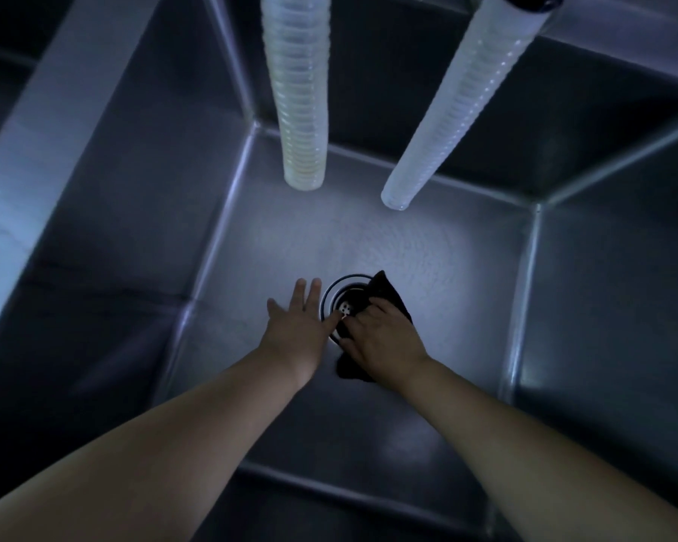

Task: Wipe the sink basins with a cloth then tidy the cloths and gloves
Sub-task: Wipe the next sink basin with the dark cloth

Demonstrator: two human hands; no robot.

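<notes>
Both bare arms reach down into a deep stainless-steel sink basin [427,244], lit dimly from above. The right hand [380,338] presses a dark, crumpled cloth [392,295] onto the basin floor, its fingers [359,320] curled over the fabric and clenched on it; the cloth spreads out beyond the knuckles and also shows below the heel of the palm. Just under those fingertips lies the round metal drain ring with its perforated strainer [343,303], the cloth covering its right part. The left hand [296,330] rests flat beside the drain, fingers released and spread, holding nothing, with one fingertip touching the strainer's edge. Well beyond the fingertips of both hands, two pale ribbed translucent hoses [298,111] hang down into the basin, their open ends above the floor.
</notes>
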